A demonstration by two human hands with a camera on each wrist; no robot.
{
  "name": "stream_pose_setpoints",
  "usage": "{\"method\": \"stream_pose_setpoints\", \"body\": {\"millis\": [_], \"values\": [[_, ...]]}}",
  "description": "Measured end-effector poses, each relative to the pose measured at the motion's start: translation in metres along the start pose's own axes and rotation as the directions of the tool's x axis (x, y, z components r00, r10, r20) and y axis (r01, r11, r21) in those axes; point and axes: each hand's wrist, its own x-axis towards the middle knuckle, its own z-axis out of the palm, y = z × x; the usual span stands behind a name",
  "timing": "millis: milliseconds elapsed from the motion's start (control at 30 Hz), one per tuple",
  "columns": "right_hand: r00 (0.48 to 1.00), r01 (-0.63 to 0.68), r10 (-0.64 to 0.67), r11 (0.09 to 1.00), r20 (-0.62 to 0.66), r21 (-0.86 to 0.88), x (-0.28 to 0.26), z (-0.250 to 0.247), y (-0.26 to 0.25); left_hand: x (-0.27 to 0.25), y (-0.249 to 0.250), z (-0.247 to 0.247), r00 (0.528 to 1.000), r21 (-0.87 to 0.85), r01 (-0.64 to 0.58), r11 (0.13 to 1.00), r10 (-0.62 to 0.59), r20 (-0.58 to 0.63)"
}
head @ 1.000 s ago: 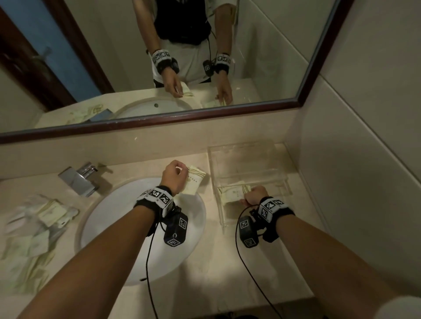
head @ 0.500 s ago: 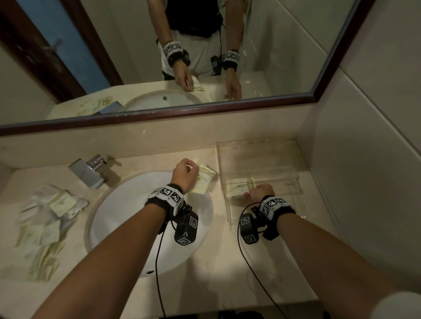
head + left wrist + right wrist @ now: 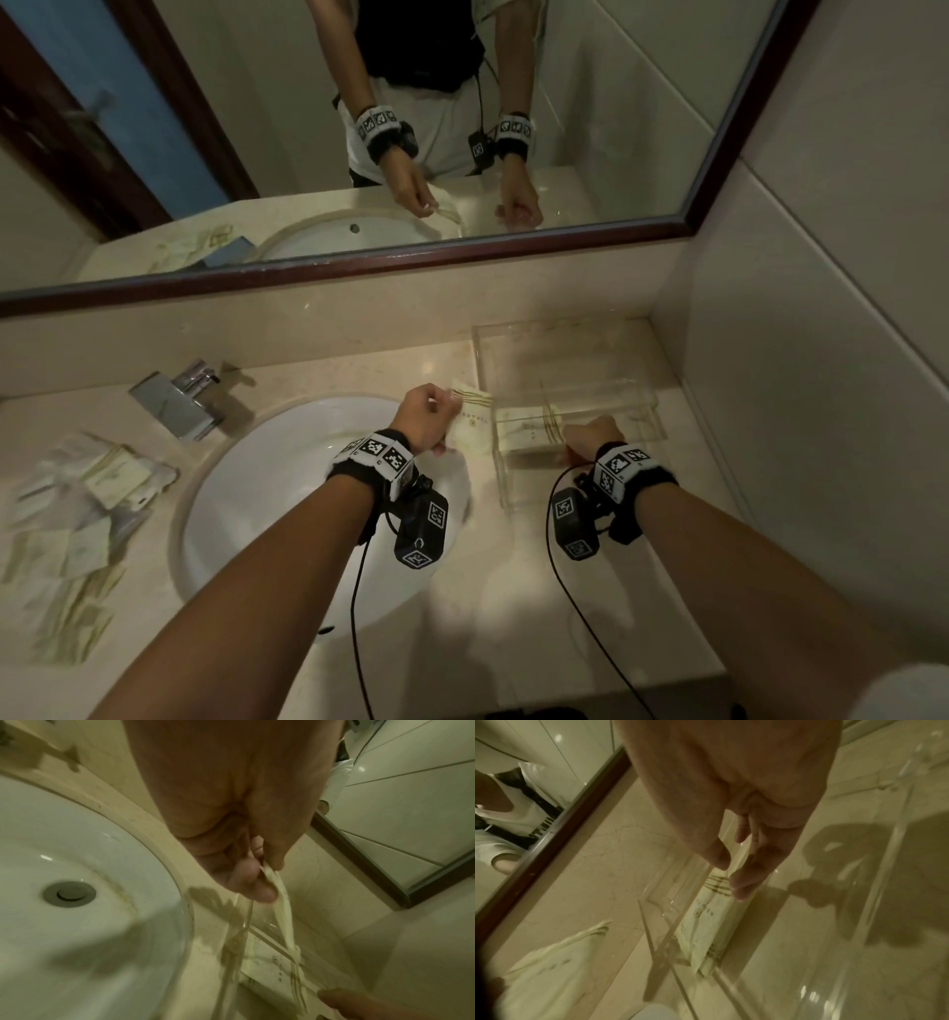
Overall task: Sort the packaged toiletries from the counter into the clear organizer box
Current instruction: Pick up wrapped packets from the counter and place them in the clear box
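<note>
Cream paper toiletry packets (image 3: pixel 77 519) lie heaped on the beige marble tabletop (image 3: pixel 493 606), left of the round white sink (image 3: pixel 267 483). Over the sink's right rim, the left hand (image 3: pixel 423 416) is curled, thumb and fingers pinching one pale flat packet (image 3: pixel 470 424) just beside the clear acrylic organizer box (image 3: pixel 560 370). Inside the box's near compartment, the right hand (image 3: pixel 590 434) has loosely straight fingers (image 3: pixel 746 882) reaching down, holding nothing, at a flat packet with brown stripes (image 3: pixel 706 927) on the bottom.
</note>
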Motion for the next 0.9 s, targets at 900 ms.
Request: {"method": "stream_pose_setpoints", "body": {"millis": [900], "values": [[0.964,0.214,-0.199,0.974,-0.174,0.076,-0.005,-0.068,0.0,-0.003,-0.021,0.109,0.818,-0.632,0.571,0.523,-0.423,0.389]]}}
